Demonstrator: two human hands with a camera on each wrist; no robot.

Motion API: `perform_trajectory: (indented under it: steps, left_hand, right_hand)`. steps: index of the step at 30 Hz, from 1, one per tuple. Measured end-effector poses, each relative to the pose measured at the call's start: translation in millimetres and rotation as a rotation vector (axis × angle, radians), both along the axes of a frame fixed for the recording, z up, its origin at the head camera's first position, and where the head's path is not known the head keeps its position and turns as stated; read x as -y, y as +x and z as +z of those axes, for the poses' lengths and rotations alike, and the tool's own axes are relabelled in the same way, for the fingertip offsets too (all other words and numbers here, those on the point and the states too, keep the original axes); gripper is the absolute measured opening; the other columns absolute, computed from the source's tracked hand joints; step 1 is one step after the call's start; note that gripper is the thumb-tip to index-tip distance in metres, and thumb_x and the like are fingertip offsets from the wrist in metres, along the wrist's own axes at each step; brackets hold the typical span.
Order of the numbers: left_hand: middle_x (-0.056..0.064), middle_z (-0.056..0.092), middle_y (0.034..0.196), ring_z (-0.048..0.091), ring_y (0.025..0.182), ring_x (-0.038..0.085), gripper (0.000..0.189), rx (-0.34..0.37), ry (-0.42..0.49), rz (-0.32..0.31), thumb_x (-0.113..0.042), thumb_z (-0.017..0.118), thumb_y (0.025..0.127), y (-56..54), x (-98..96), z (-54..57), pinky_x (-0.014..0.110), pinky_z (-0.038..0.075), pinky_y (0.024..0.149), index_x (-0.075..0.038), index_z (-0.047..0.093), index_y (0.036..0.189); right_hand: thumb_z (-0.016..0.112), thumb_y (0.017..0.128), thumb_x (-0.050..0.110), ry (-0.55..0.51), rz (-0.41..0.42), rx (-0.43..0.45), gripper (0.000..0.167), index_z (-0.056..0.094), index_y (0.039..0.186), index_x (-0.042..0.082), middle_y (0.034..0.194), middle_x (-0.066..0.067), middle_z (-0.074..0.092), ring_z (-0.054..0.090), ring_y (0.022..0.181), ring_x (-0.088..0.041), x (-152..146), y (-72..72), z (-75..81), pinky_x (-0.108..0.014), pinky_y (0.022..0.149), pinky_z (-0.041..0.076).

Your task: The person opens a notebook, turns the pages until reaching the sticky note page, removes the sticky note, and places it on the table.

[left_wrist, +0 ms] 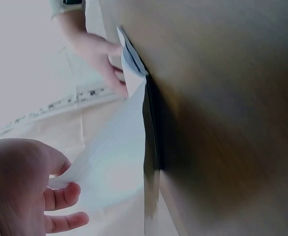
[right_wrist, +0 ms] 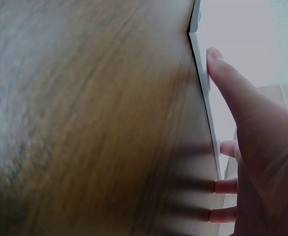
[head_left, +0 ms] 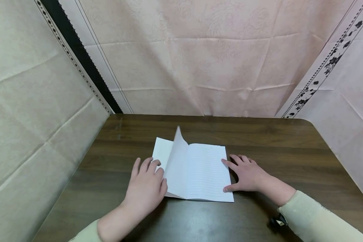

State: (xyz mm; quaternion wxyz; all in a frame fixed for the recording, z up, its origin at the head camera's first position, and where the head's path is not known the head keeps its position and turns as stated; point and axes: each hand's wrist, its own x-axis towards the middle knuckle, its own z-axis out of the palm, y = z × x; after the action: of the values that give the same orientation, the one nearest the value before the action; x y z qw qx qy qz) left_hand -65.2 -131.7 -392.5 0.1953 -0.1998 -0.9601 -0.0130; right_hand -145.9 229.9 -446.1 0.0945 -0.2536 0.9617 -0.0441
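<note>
An open notebook [head_left: 207,174] with lined pages lies on the table. One of its leaves [head_left: 176,171] stands lifted over the left side, its top corner pointing up. My left hand [head_left: 146,186] is at the left of the notebook; in the left wrist view the edge of that leaf [left_wrist: 109,162] runs between the thumb and the curled fingers [left_wrist: 65,196]. My right hand [head_left: 248,173] rests at the right edge of the notebook, thumb [right_wrist: 222,73] and index finger spread on the right page and the other fingers beside it.
The brown wooden table [head_left: 133,134] has a rounded far right corner. Pale patterned cloth [head_left: 199,60] hangs behind it and at both sides. A dark watch-like band [head_left: 278,221] is on the right wrist, by the light green sleeve [head_left: 311,215].
</note>
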Motion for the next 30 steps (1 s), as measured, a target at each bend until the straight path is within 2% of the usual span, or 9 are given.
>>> perform_trajectory:
  steps: [6,14,20,26,30]
  left_hand:
    - [0.01,0.062,0.117,0.048,0.124,0.037,0.018,-0.041,0.059,0.029,-0.023,0.061,0.09,1.2,16.1,-1.5,0.063,0.024,0.11,-0.011,0.06,0.076]
    - [0.01,0.061,0.118,0.046,0.125,0.037,0.019,0.01,0.06,0.079,-0.023,0.065,0.09,3.2,26.3,-4.6,0.06,0.021,0.112,-0.012,0.061,0.075]
    - [0.009,0.061,0.116,0.047,0.124,0.037,0.017,0.001,0.064,0.096,-0.021,0.063,0.091,3.7,28.9,-6.5,0.061,0.023,0.111,-0.01,0.067,0.08]
    - [0.01,0.063,0.111,0.051,0.118,0.037,0.018,-0.005,0.057,0.106,-0.02,0.066,0.088,2.5,32.7,-8.1,0.061,0.027,0.109,-0.01,0.065,0.073]
    - [0.01,0.063,0.111,0.051,0.117,0.037,0.02,0.029,0.03,0.119,-0.021,0.068,0.087,-0.4,35.9,-10.5,0.061,0.027,0.11,-0.01,0.065,0.071]
  right_hand:
    - [0.053,0.068,0.091,-0.004,-0.002,0.004,0.112,0.034,0.155,0.024,0.153,-0.021,0.034,0.035,0.136,-0.046,-1,-0.1,-0.5,-0.068,0.1,0.034]
    - [0.051,0.067,0.092,0.001,0.002,0.009,0.113,0.034,0.156,0.024,0.154,-0.021,0.034,0.035,0.136,-0.046,0,-0.7,-2.1,-0.068,0.099,0.034]
    - [0.052,0.067,0.092,-0.003,-0.002,0.02,0.113,0.033,0.156,0.025,0.154,-0.021,0.033,0.034,0.136,-0.046,1,-0.8,-2.4,-0.069,0.1,0.033]
    - [0.048,0.066,0.094,0.008,0.003,0.021,0.114,0.032,0.156,0.025,0.154,-0.021,0.033,0.033,0.136,-0.047,0,-1.9,-2.7,-0.069,0.099,0.034]
    - [0.048,0.066,0.094,0.015,0.001,0.023,0.114,0.033,0.156,0.025,0.154,-0.02,0.033,0.033,0.136,-0.047,0,-2.7,0.0,-0.069,0.099,0.034]
